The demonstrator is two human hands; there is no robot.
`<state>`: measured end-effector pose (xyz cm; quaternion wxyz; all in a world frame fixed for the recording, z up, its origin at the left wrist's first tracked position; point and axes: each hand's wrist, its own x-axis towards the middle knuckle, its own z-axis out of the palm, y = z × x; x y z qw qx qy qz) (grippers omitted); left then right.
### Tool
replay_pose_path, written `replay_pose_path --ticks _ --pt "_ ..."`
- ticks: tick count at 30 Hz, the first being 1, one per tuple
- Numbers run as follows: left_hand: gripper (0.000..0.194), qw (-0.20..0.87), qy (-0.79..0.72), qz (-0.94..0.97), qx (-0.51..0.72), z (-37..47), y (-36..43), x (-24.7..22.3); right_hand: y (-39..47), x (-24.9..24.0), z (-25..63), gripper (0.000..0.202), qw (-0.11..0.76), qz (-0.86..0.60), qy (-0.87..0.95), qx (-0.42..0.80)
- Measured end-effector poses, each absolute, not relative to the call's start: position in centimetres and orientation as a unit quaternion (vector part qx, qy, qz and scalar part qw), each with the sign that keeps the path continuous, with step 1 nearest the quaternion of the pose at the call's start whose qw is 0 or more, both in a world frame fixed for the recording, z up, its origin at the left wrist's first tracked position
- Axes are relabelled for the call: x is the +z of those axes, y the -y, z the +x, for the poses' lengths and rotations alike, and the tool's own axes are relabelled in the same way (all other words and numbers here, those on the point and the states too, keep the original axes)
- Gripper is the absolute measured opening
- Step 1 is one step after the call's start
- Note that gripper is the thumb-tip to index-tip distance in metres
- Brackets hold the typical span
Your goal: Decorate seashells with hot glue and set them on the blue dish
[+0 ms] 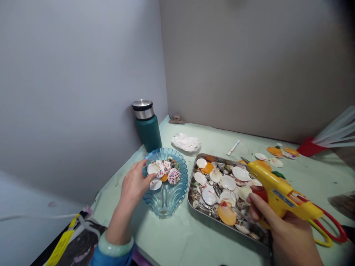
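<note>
A blue glass shell-shaped dish [165,205] holds several white, orange and purple-speckled shells. At its left rim my left hand [135,183] pinches a white shell [152,169] between thumb and fingers. My right hand [285,229] is wrapped round a yellow glue gun [280,190], whose nozzle points up and left over the right part of a metal tray. A pale shell [244,193] shows by my right thumb. The metal tray [213,220] is full of shells in white, orange and grey.
Behind the dish stands a green bottle [148,129]. White packaging [185,142], a clip [176,119] and a small white stick [233,147] lie farther back. Loose shells [275,151], a red holder with clear sticks [312,147] and red-and-yellow scissors [337,231] are at the right.
</note>
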<state>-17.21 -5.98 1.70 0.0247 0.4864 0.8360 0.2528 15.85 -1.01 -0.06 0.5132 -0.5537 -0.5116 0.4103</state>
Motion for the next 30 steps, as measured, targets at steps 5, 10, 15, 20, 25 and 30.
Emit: replay_pose_path --ticks 5,10,15,20,25,30 --pt "0.056 0.015 -0.847 0.49 0.208 -16.7 5.5 1.4 0.9 -0.1 15.9 0.027 0.491 -0.554 0.52 0.426" --pt "0.06 -0.008 -0.862 0.47 0.188 -16.8 5.5 2.2 0.9 -0.2 16.0 0.022 0.494 -0.551 0.518 0.429" --pt "0.046 -0.091 -0.85 0.464 0.234 -14.9 5.6 2.7 1.1 0.2 15.9 0.024 0.514 -0.528 0.487 0.469" --pt "0.031 -0.106 -0.709 0.579 0.388 -10.9 5.3 2.3 1.1 0.6 15.6 0.023 0.525 -0.51 0.49 0.475" --pt "0.025 -0.017 -0.639 0.668 0.381 -8.0 4.5 2.5 1.0 0.6 16.3 0.024 0.554 -0.483 0.483 0.476" --pt "0.026 0.051 -0.614 0.688 0.384 -6.5 4.1 3.3 0.8 0.2 17.5 0.023 0.533 -0.508 0.501 0.455"
